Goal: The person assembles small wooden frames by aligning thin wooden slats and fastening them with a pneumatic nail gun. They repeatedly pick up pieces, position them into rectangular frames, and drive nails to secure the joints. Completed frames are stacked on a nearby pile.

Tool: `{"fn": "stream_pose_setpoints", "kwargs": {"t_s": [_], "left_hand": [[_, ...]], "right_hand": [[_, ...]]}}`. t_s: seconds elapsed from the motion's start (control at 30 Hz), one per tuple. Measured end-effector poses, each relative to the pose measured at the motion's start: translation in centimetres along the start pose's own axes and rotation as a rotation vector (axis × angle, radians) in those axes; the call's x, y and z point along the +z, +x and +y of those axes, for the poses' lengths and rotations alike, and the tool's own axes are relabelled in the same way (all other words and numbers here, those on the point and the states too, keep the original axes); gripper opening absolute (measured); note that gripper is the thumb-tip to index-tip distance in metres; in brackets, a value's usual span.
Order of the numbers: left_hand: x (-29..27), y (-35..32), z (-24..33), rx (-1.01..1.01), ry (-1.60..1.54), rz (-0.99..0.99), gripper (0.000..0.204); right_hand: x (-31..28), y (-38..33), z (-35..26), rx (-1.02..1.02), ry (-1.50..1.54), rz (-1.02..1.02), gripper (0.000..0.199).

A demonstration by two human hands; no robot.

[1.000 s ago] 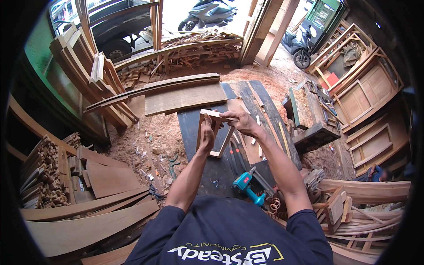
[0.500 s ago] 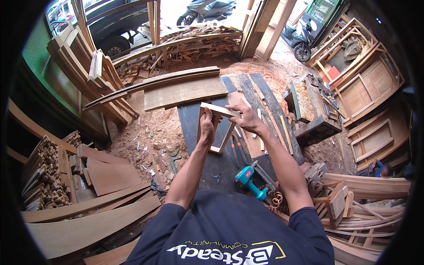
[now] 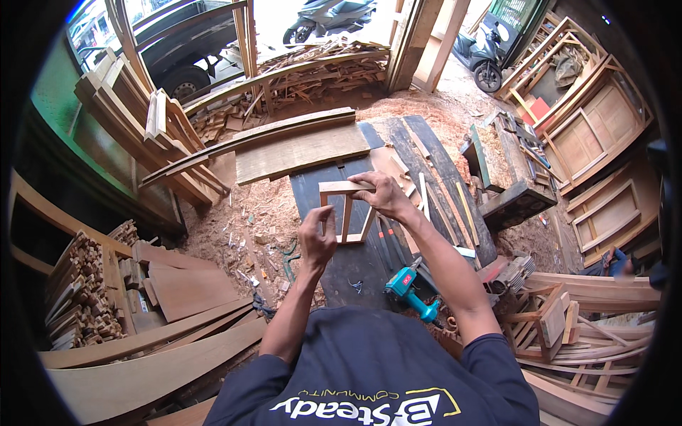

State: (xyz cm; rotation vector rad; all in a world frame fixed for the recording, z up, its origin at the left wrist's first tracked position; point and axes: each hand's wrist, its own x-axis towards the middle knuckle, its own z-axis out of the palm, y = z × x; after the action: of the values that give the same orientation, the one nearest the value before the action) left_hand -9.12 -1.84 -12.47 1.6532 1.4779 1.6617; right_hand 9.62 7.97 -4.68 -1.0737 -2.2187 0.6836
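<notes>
A small rectangular frame of pale wood (image 3: 346,187) is held up, tilted, over the dark workbench (image 3: 337,266). My right hand (image 3: 383,193) grips its top bar near the right corner, fingers over the upper face. Lower down, my left hand (image 3: 317,236) is closed at the left side bar, fingertips against the wood; the palm side is partly hidden. On the bench near my right forearm lies a teal nail gun (image 3: 410,292), beside dark bars with red marks. Loose wood strips (image 3: 424,195) lie right of the frame.
A wide plank (image 3: 302,153) crosses the bench's far end. Stacked offcuts (image 3: 89,287) and boards stand at left. Panelled wooden frames (image 3: 586,145) lean at right. Sawdust and shavings cover the floor. Parked motorbikes (image 3: 330,20) stand beyond the scrap pile; a person's hand shows far right.
My left hand has moved from the frame's top left corner down its left side. The frame has turned and tipped slightly, and my right hand has shifted a little left along with it.
</notes>
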Motion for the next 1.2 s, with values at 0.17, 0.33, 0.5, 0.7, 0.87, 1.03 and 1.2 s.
{"fn": "stream_pose_setpoints", "kwargs": {"t_s": [0.17, 0.33, 0.5, 0.7, 0.87, 1.03, 1.2], "left_hand": [[1.6, 1.6, -1.8, 0.07, -0.275, 0.179, 0.039], [1.6, 4.8, -3.8, -0.362, -0.539, -0.322, 0.043], [1.4, 5.1, -4.1, -0.41, -0.596, -0.378, 0.033], [1.9, 4.7, -4.1, -0.455, -0.582, -0.343, 0.029], [1.7, 4.3, -3.5, -0.464, -0.459, -0.317, 0.02], [1.7, 4.1, -3.4, -0.449, -0.508, -0.322, 0.021], [1.6, 4.1, -3.6, -0.479, -0.475, -0.353, 0.022]], "right_hand": [[-0.2, 0.4, -0.3, 0.063, -0.008, -0.039, 0.04], [-1.4, 1.1, -0.4, 0.113, 0.054, -0.108, 0.043], [-1.6, 1.1, -0.5, 0.132, 0.06, -0.162, 0.044], [-2.8, -0.4, -0.7, 0.016, -0.087, 0.075, 0.062], [-4.8, -9.2, 0.7, 0.263, -0.043, 0.283, 0.057], [-0.8, -22.9, 3.7, 0.741, -0.095, 0.03, 0.063], [4.3, -32.4, 5.4, 0.875, -0.282, -0.219, 0.076]]}}
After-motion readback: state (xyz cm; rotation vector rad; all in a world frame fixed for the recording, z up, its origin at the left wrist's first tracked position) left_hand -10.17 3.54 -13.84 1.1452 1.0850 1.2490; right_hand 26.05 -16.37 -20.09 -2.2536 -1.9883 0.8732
